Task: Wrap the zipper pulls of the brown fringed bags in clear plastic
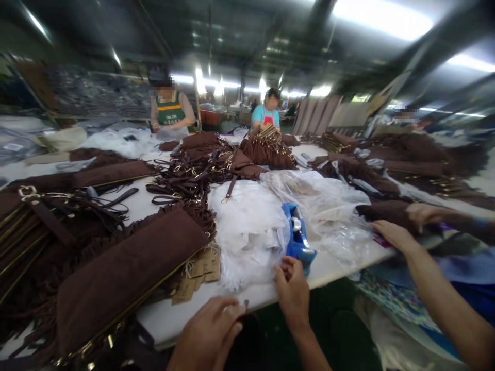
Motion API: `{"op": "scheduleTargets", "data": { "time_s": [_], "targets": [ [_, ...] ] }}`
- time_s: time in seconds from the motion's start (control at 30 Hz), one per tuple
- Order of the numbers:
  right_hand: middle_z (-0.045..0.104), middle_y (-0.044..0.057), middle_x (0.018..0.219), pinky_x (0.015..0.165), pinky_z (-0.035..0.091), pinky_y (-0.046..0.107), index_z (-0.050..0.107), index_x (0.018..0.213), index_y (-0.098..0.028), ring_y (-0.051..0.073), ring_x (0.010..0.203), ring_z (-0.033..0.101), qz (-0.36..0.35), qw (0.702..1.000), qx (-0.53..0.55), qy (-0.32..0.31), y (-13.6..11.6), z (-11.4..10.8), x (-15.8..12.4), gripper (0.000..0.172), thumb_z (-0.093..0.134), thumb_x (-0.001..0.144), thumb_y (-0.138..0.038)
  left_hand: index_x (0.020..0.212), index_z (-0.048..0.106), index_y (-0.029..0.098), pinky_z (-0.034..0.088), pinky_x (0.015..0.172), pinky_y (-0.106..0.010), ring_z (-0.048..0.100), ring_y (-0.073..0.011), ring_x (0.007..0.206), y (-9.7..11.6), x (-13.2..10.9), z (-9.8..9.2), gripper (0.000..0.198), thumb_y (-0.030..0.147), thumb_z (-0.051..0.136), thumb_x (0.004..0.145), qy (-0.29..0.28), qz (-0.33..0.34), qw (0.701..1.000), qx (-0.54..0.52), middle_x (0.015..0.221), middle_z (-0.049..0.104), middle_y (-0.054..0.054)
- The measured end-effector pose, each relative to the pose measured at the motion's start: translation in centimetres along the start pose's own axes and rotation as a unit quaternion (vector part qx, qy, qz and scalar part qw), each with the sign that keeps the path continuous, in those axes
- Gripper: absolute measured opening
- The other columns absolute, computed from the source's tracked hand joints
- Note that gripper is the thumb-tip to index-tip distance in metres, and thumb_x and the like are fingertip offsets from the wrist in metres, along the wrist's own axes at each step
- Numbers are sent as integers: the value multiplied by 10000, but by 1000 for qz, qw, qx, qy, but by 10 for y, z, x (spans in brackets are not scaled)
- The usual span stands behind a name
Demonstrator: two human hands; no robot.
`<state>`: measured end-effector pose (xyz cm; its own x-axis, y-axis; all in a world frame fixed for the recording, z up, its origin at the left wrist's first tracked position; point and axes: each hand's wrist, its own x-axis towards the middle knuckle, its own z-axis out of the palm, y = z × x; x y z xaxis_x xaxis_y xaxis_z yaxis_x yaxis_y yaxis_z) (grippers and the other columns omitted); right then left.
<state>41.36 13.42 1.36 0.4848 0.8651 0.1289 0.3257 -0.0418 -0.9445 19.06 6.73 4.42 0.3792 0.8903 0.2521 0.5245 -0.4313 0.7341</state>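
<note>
Where the white table (170, 319) ends, both hands sit right at its near edge. The left hand (209, 332) is low, just off the edge, with its fingers curled down. I cannot tell if it holds anything. The right hand (293, 291) is a bit higher, over the edge, with its fingertips pressed together. I cannot tell if they pinch something.

A small strip of bare table runs along the edge between the two hands. That is nearly all the open room close by. Below the edge it is dark.

The tape holder (297, 238) is blue and lies just past the right hand, very near its fingertips. The white bags (247, 226) are heaped just beside it, up and to the left of the right hand.

Left of the left hand lies a big brown bag (127, 273), hanging a little over the edge. Some paper tags (197, 270) poke out between it and the white bags. Clear bags (328, 206) are piled behind the tape holder. Farther back is a heap of brown straps (193, 170).

From the right, another person's hand (394, 236) lies flat by the clear bags, well apart from the right hand.
</note>
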Motion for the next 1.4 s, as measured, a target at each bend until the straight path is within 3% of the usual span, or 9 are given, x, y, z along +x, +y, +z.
{"op": "scheduleTargets", "data": {
  "time_s": [0.1,0.27,0.4,0.6,0.83,1.0,1.2,1.3,1.4],
  "targets": [
    [700,28,746,551,515,292,501,1036,-185,167,561,631,17,995,96,-19,-7,11,6,389,626,812,-479,1272,575,305,362,1069,-589,380,-351,1342,0,57,27,437,159,578,860,-20,103,974,199,1467,439,-87],
    [732,68,864,543,505,268,469,1033,-196,158,610,641,33,986,164,-28,-2,7,1,359,601,849,-475,1088,667,198,490,941,-437,582,-247,1084,-30,106,44,261,95,522,896,-16,51,980,194,1164,652,-97],
    [725,53,938,674,524,303,592,987,-215,189,743,683,-55,996,-13,-75,9,-13,-9,163,527,902,-338,1101,654,203,492,925,-398,587,-222,1039,-40,105,44,300,54,500,891,-6,41,983,180,1081,673,-64],
    [705,64,1022,826,508,307,589,1107,-215,200,920,672,-342,916,-208,-31,-21,-18,-4,193,458,965,-232,1088,642,167,418,1015,-488,456,-301,1270,-36,88,59,219,125,555,891,-14,131,953,274,1409,490,-135],
    [651,139,984,726,529,368,558,1090,-134,279,892,647,-317,863,-383,-89,-20,29,30,229,588,889,-241,1184,593,189,321,1093,-442,462,-266,1278,-44,75,68,251,219,502,952,-8,193,934,302,1354,562,-65],
    [661,89,859,631,501,295,596,939,-172,216,759,664,-307,875,-367,-81,-1,31,33,204,417,926,-76,1180,592,221,352,1046,-428,495,-252,1250,-50,73,70,248,218,520,943,-15,169,948,271,1359,569,-31],
    [660,107,1155,826,526,259,463,1290,-146,161,960,665,-295,919,-257,-50,-13,9,28,314,416,987,-215,1138,631,186,458,911,-415,595,-255,1069,-31,89,53,312,59,501,884,-16,92,984,149,1168,674,-78],
    [642,98,1183,895,494,301,489,1286,-176,183,1015,636,-300,934,-191,41,-15,-7,16,316,461,977,-236,1067,686,194,488,870,-355,643,-211,933,-27,113,38,384,12,446,830,66,-25,997,-40,986,719,-55],
    [682,78,1056,882,483,313,579,1144,-187,197,980,636,-348,910,-224,-15,-5,-14,5,205,474,969,-211,1032,692,143,527,781,-304,670,-181,806,-35,136,34,344,81,399,863,140,-110,976,-125,883,731,-60]
  ]
}}
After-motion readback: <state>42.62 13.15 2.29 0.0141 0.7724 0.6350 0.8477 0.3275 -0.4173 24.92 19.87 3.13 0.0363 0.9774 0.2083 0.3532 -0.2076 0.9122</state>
